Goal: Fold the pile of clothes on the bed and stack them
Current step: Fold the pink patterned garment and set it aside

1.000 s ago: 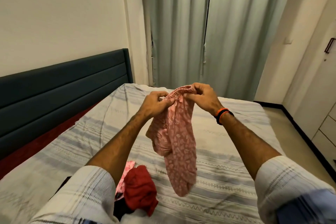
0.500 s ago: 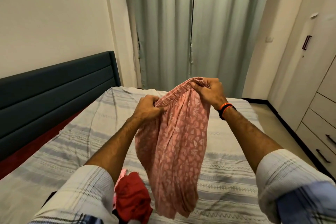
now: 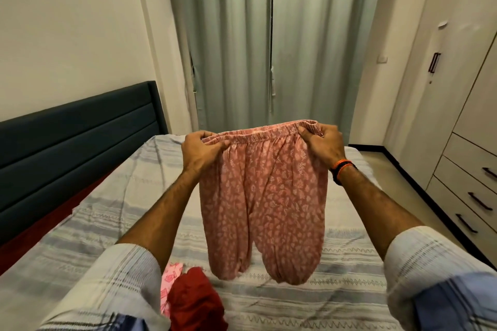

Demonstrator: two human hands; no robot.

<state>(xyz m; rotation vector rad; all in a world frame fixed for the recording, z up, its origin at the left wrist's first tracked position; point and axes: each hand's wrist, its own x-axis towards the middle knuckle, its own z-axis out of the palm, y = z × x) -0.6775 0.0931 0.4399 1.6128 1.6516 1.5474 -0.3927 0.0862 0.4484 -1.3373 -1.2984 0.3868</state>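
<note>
Pink patterned trousers [image 3: 265,201] hang spread out in the air above the bed [image 3: 336,271], both legs dangling. My left hand [image 3: 201,152] grips the left end of the elastic waistband. My right hand [image 3: 321,142] grips the right end, a little higher. At the near edge of the bed lies a small pile: a crumpled red garment [image 3: 195,301] and a bright pink printed piece [image 3: 169,281] partly under my left sleeve.
A dark padded headboard [image 3: 75,148] runs along the left. Grey-green curtains [image 3: 269,43] hang behind the bed. A wardrobe with drawers [image 3: 468,169] stands at the right, with a strip of floor between it and the bed.
My hands moved apart along the waistband and rose, stretching the bunched trousers out flat so both legs now hang open.
</note>
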